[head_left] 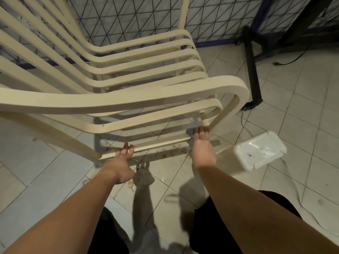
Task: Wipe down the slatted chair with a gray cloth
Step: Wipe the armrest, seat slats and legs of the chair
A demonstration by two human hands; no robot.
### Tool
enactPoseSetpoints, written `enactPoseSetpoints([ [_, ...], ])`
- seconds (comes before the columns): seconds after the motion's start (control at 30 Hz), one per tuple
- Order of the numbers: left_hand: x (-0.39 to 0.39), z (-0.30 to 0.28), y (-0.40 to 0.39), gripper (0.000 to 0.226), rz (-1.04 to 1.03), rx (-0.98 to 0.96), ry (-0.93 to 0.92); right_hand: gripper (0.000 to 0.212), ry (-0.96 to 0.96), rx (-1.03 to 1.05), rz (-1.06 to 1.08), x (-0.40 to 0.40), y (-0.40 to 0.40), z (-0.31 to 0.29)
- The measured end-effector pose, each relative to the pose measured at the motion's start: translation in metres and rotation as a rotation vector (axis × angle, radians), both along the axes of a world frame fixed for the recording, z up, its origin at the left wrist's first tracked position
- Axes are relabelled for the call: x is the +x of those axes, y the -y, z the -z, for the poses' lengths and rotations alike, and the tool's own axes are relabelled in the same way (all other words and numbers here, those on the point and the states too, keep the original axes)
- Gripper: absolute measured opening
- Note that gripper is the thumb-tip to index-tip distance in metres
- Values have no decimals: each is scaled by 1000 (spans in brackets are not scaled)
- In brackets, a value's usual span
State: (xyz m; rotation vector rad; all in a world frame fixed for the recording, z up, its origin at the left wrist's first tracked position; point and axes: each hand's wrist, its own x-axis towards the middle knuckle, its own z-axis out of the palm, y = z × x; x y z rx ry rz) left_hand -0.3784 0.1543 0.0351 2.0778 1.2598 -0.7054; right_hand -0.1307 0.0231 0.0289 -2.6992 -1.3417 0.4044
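Observation:
A cream slatted chair (128, 99) fills the upper left and middle of the head view, its curved armrest loop nearest me. My left hand (122, 163) grips the low side rail of the chair, fingers curled over its top. My right hand (201, 143) reaches to the lower front of the armrest loop and holds a small gray cloth (190, 131) against the rail there. Most of the cloth is hidden under my fingers.
A white plastic container (260, 150) lies on the tiled floor (302, 110) to the right of the chair. A black stand leg (254, 70) and cables run behind it. Brown stains mark the tiles under the rail. A wire mesh panel (128, 19) backs the chair.

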Motion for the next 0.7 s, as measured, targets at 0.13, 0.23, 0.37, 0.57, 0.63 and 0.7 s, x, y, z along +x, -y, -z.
enactPoseSetpoints([
  [0.13, 0, 0, 0, 99, 1, -8, 3, 64, -290, 182, 84, -30, -5, 10],
  [0.23, -1, 0, 0, 99, 0, -4, 6, 52, -539, 333, 268, -53, 1, 1],
  [0.37, 0, 0, 0, 99, 0, 1, 2, 35, -793, 534, 946, -40, 15, -8],
  [0.57, -3, 6, 1, 100, -18, 9, 33, 40, -1136, 748, 1311, 10, -11, -18],
  [0.63, -4, 7, 1, 99, -23, 10, 45, 39, -1077, 835, 1391, 14, -20, -25],
  [0.7, -4, 8, 2, 98, -31, 8, 58, 41, -1012, 1018, 1489, 18, -23, -30],
])
